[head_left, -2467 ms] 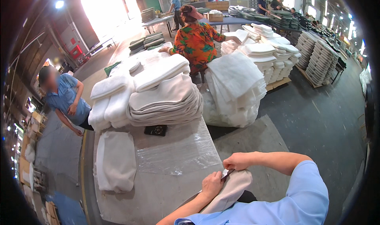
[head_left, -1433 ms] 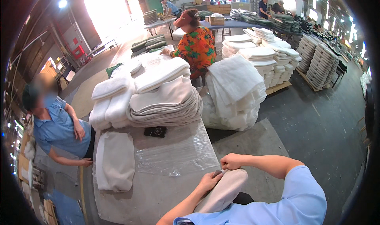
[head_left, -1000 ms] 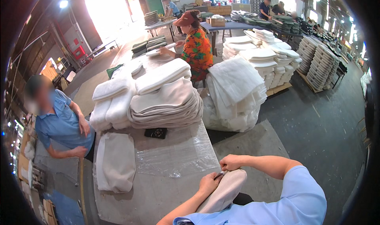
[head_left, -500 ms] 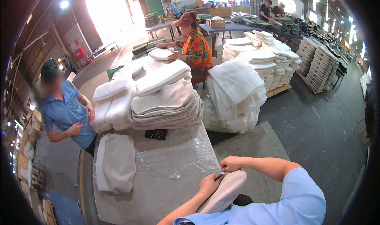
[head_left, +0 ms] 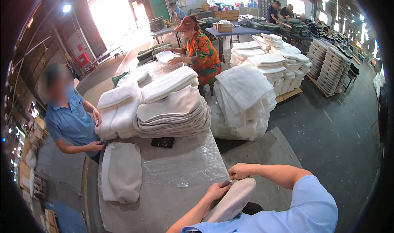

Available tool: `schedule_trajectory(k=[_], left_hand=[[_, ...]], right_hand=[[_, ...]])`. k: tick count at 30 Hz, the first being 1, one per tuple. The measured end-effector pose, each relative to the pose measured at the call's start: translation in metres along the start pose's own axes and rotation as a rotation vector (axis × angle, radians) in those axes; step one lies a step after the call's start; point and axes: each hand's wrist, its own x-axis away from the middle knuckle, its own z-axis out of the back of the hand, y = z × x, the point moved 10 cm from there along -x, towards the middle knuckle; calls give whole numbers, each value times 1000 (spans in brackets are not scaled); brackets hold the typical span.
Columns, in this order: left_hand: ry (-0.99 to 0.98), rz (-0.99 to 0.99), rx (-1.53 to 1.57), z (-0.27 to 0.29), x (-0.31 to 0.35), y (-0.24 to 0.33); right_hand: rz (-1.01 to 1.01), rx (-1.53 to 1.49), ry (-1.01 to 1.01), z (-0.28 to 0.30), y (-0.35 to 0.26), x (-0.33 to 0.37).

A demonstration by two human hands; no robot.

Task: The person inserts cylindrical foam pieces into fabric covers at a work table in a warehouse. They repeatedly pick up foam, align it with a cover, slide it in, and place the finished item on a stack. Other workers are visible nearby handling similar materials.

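Observation:
A beige fabric cushion (head_left: 236,198) rests against my body at the front edge of the table. My left hand (head_left: 216,190) is closed on its near-left edge, with a small dark grey piece showing by the thumb. At the cushion's far end, my right hand (head_left: 240,171) pinches the edge, close to the left fingers. What lies inside that pinch is too small to make out. To the left, another beige cushion (head_left: 122,172) lies flat on the table. A pile of folded beige covers (head_left: 174,116) stands farther back.
White padding (head_left: 119,106) is heaped beside the covers, and a small black object (head_left: 163,142) lies before them. Plastic film (head_left: 184,163) covers part of the table (head_left: 160,204). A co-worker in blue (head_left: 72,120) stands left; another in orange (head_left: 201,54) works behind. A padding bundle (head_left: 246,93) stands right.
My hands stay at the cushion's end, the left shifted only slightly. The co-worker in blue has lowered a hand to the table's edge. The one in orange has lifted a white pad.

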Motion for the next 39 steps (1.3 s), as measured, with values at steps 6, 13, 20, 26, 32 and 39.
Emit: schedule_trajectory(k=[6,13,20,26,32,39], left_hand=[[-102,161,168,-6,2,-18],[-181,231,229,-6,8,-26],[-184,234,189,-4,4,-34],[-100,113,26,-1,1,-23],[107,25,-346,1,11,-9],[245,-81,-467,2,18,5]], right_hand=[[15,-41,0,0,2,2],[17,-22,8,0,0,3],[37,-33,6,0,-4,2],[31,-18,12,0,-2,2],[27,30,-68,-5,-1,-5],[39,72,-213,-25,13,-31]])
